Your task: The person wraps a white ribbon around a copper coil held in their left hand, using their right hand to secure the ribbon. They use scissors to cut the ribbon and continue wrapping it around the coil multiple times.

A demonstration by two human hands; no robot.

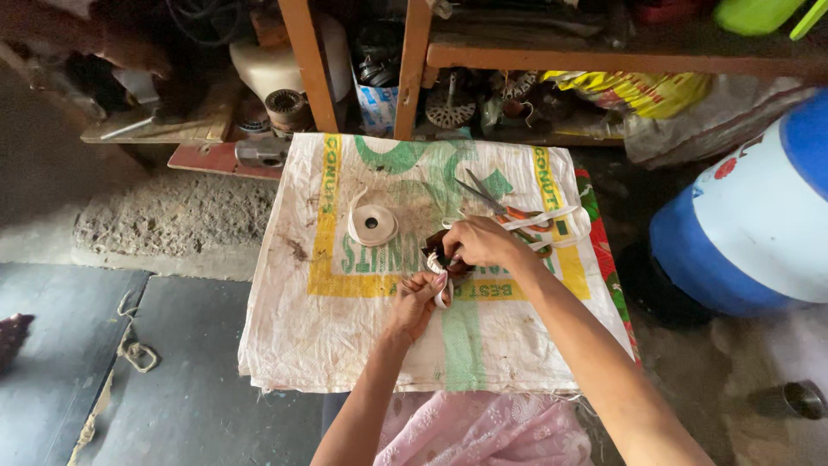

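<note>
I am wrapping pale tape around a dark coil (442, 259) that sits near the middle of the sack (345, 336) spread over the bench. My right hand (479, 242) closes over the top of the coil, fingers curled and pinching it steady, while my left hand (417, 298) pinches the loose end of the tape strip (443, 296) just below the coil, thumb and fingertips shut on it. To do this well, I judge that I should keep the strip taut and flat, lay each turn snug beside the last, and hold the coil firm with the right hand so the windings do not spread. The coil looks small, brownish and dark, partly hidden under my right hand; I cannot tell how much of it is already bound. A longer run of the same strip loops off to the right, past the scissors (492, 204) lying just beyond my right hand. The tape roll (372, 223) rests flat on the sack to the left, apart from both hands.
</note>
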